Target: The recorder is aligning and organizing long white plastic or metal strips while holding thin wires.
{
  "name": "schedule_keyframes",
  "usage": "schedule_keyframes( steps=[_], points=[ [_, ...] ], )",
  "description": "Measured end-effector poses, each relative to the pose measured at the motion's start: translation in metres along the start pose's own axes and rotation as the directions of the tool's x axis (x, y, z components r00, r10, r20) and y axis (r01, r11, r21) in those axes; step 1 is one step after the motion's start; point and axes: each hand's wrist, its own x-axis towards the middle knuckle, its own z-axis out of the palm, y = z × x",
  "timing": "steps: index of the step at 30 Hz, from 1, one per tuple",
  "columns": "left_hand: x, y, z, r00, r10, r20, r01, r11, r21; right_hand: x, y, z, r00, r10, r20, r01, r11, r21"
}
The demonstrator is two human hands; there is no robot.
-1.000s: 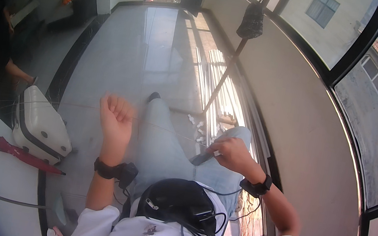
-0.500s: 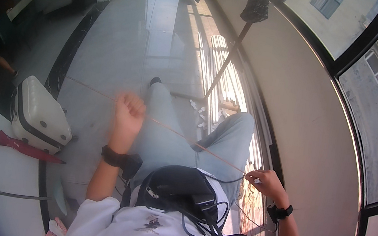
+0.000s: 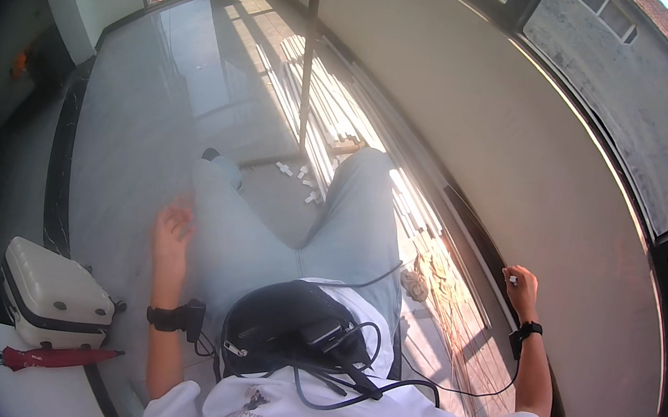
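My right hand [image 3: 519, 294] is closed around a small white piece [image 3: 514, 279], out to the right near the wall below the window. Fingers cover most of that piece, so its kind is unclear; it resembles the small white fittings [image 3: 304, 175] scattered on the floor past my knees. My left hand [image 3: 173, 233] is raised beside my left thigh, its fingers smeared by motion. Nothing can be made out in it. No cord shows between the hands.
Long white strips [image 3: 297, 83] and a tangle of tan cord [image 3: 440, 272] lie along the right wall. A pole [image 3: 308, 72] stands ahead. A white suitcase [image 3: 54, 294] and a red folded umbrella [image 3: 57, 357] are at left. A black bag [image 3: 280, 319] with cables rests at my waist.
The thin reddish-brown cord stretched between my hands is out of sight. My right hand has moved outward and up with the white piece; my left has shifted left and down. The view has turned right.
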Motion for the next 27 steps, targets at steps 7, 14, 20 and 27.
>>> schedule_keyframes(
  steps=[7,14,20,27],
  points=[
    [0.023,-0.016,-0.034,0.985,-0.073,-0.154,0.068,0.997,-0.035,-0.147,0.099,0.060,0.816,0.549,0.184,-0.517,0.834,-0.193],
    [0.036,-0.032,-0.042,0.989,-0.144,-0.025,0.142,0.988,-0.059,-0.264,0.129,0.089,0.562,0.763,0.321,-0.663,0.647,-0.376],
    [0.030,-0.040,-0.045,0.985,-0.173,0.006,0.173,0.983,-0.059,-0.304,0.127,0.107,0.348,0.896,0.275,-0.721,0.443,-0.533],
    [0.022,-0.033,-0.025,0.983,-0.180,0.021,0.182,0.979,-0.090,-0.343,0.141,0.075,0.512,0.857,0.054,-0.771,0.487,-0.410]
  ],
)
